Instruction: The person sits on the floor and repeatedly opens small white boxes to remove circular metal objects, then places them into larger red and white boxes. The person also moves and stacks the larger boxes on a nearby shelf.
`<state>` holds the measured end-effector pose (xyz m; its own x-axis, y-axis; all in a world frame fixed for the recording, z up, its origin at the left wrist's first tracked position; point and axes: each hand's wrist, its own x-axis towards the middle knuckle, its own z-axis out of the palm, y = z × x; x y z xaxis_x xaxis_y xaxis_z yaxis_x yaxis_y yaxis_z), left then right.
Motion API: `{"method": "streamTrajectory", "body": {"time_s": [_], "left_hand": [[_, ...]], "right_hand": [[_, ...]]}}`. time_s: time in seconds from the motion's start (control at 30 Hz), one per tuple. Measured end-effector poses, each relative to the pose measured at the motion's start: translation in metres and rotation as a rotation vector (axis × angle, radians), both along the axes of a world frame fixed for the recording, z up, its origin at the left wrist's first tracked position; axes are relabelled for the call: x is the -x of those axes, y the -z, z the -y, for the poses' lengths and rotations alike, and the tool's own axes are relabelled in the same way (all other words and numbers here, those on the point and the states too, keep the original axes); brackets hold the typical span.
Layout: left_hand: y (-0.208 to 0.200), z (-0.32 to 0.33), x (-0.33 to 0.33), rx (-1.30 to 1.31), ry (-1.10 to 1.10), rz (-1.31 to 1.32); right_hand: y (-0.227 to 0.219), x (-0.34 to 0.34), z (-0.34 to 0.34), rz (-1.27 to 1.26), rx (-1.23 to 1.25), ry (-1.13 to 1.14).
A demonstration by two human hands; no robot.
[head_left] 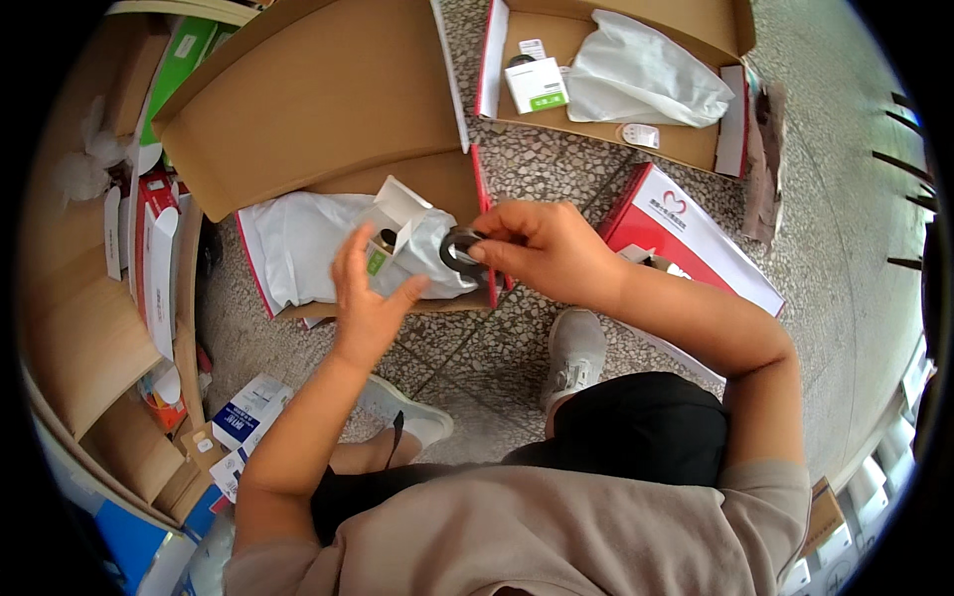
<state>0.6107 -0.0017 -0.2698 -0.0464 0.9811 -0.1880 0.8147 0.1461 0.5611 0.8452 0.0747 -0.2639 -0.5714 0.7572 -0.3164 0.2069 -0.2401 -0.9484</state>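
My right hand (547, 248) pinches a black ring (459, 250), which looks like a coil or roll, between thumb and fingers. To its left, my left hand (370, 298) has its fingers and thumb spread apart. A small white carton (402, 221) with a green patch and a raised flap shows just beyond that hand; I cannot tell whether they touch. Something dark and round shows at the carton's opening. Both hands are over a large open cardboard box (328, 109), where a white wrapped bundle (303, 238) lies.
A second open cardboard box (730, 119) holds a white bag (646, 74) and a small white-and-green carton (537, 85). Right of my hands lies a red-and-white box (686, 238) on the speckled floor (477, 348). Wooden shelving (89, 328) stands left, near blue-and-white cartons (250, 409).
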Motion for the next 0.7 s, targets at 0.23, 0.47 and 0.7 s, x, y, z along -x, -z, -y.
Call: {"method": "streamTrajectory", "body": {"time_s": [0.23, 0.47, 0.7], "left_hand": [[0.028, -0.015, 0.033, 0.241, -0.128, -0.172], [0.033, -0.009, 0.016, 0.009, -0.129, 0.459], [0.032, -0.024, -0.023, -0.006, -0.086, 0.600]], "right_hand": [[0.038, 0.039, -0.010, -0.292, 0.347, 0.243], [0.018, 0.025, -0.010, -0.242, -0.035, 0.332], [0.000, 0.013, -0.015, -0.023, -0.722, 0.153]]}}
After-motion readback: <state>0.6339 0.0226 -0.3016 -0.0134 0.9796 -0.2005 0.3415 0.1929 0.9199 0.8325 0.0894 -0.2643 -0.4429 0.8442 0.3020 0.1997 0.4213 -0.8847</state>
